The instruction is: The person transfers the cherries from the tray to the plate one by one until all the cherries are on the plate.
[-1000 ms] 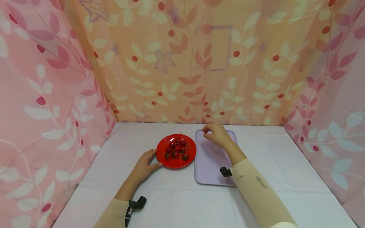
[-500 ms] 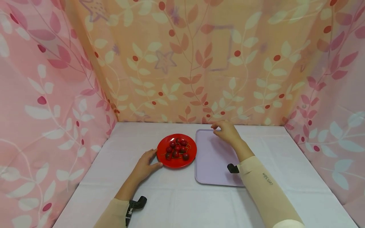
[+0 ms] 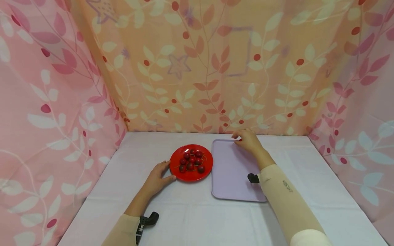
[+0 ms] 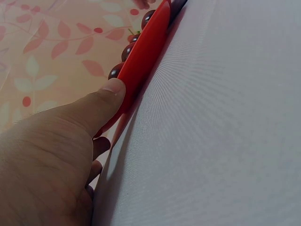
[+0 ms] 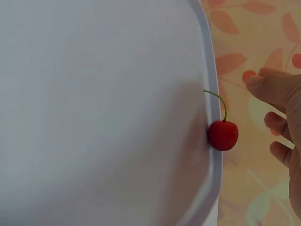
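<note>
A red plate bears several dark red cherries, some with stems. At its left rim, my left hand touches the edge with thumb and fingertips; in the left wrist view the thumb lies against the rim. To the plate's right lies a lilac tray. In the right wrist view, one cherry with a green stem sits at the tray's far rim. My right hand is beside that cherry, apart from it, fingers loosely bent and holding nothing.
A white cloth covers the table. Behind it hangs an orange leaf-patterned curtain, close to the tray's far edge. Pink patterned curtains stand at both sides. Dark wrist cameras sit on both sleeves.
My right hand has moved right along the tray's far edge, and its fingers have parted from a cherry, which now shows there. My left hand and the plate have stayed in place.
</note>
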{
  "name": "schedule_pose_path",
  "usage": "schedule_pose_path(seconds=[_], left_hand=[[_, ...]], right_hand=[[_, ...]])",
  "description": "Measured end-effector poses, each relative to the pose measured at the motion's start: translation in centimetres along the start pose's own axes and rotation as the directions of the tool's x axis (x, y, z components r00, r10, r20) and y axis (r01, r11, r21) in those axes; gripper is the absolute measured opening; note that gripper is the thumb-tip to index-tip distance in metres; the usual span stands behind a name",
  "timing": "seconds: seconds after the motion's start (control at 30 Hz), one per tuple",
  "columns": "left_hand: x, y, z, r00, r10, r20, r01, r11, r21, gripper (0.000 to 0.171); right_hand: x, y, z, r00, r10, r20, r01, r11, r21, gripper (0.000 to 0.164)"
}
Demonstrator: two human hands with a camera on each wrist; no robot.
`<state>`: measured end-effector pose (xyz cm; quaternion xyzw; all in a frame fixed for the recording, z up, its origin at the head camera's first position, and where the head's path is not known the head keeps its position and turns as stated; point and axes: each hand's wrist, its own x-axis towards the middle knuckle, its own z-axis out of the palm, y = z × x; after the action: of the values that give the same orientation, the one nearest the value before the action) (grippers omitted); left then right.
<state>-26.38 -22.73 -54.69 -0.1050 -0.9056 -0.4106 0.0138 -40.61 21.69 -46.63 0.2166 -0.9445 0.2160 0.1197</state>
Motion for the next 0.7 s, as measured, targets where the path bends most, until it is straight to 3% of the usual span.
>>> schedule_pose_path(seconds=[0.7], left_hand=[[0.2, -0.6, 0.1, 0.999, 0.034, -0.001, -0.034, 0.999, 0.02, 0.084]], right_hand=[[0.2, 1.6, 2.1, 1.0, 0.016, 0.02, -0.015, 0.999, -0.029, 0.019]])
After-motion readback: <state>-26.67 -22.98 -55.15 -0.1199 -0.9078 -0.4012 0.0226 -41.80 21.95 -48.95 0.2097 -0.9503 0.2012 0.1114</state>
